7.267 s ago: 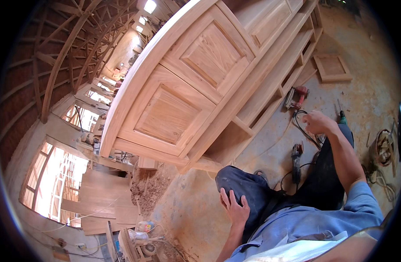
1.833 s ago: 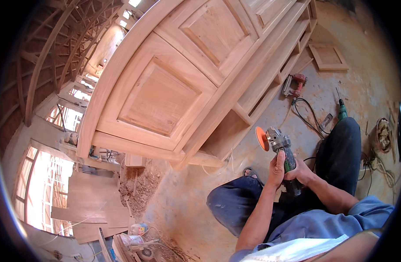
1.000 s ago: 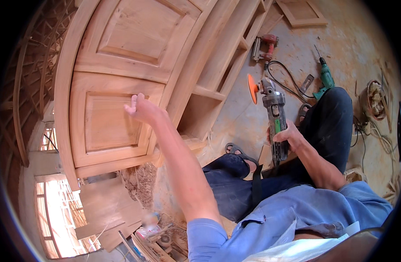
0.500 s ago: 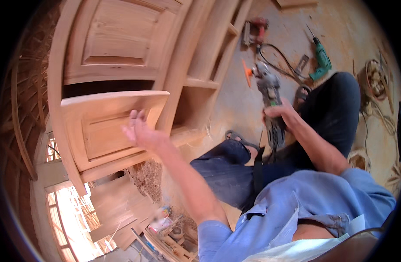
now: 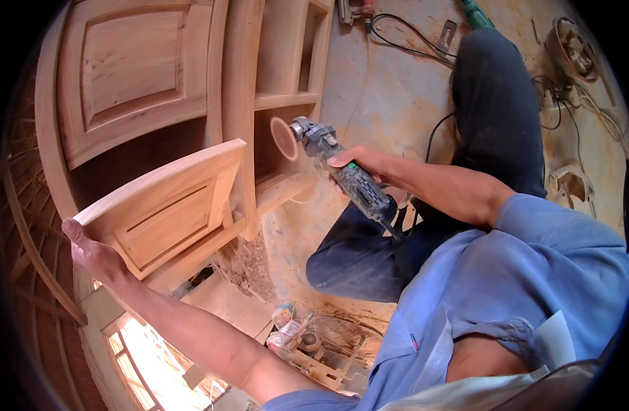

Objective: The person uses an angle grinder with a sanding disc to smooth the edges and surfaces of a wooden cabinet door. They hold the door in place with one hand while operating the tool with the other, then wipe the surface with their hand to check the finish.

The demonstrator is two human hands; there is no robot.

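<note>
My left hand (image 5: pixel 95 255) grips the outer left corner of a small wooden cabinet door (image 5: pixel 167 226), its thumb up on the edge. This door has a recessed panel and stands tilted out from the wooden cabinet (image 5: pixel 218 103). In my right hand (image 5: pixel 359 166) is a grey-black angle grinder (image 5: pixel 359 188), held around its body. Its round disc (image 5: pixel 284 139) looks smeared, as if spinning. The disc is right of the door, in front of an open cabinet compartment, and seems apart from the wood. The fingers under the grinder are partly hidden.
Beyond my knee lie a green power drill (image 5: pixel 477 15) and a black cable (image 5: pixel 413 48) on the dusty floor. A round basket (image 5: pixel 573 49) stands at the far right. Sawdust and a wooden-framed machine (image 5: pixel 321 356) are at the near side.
My left hand has moved left and closed on the door's outer corner, and the door sits at a different tilt. The grinder has swung toward the cabinet. The view has shifted.
</note>
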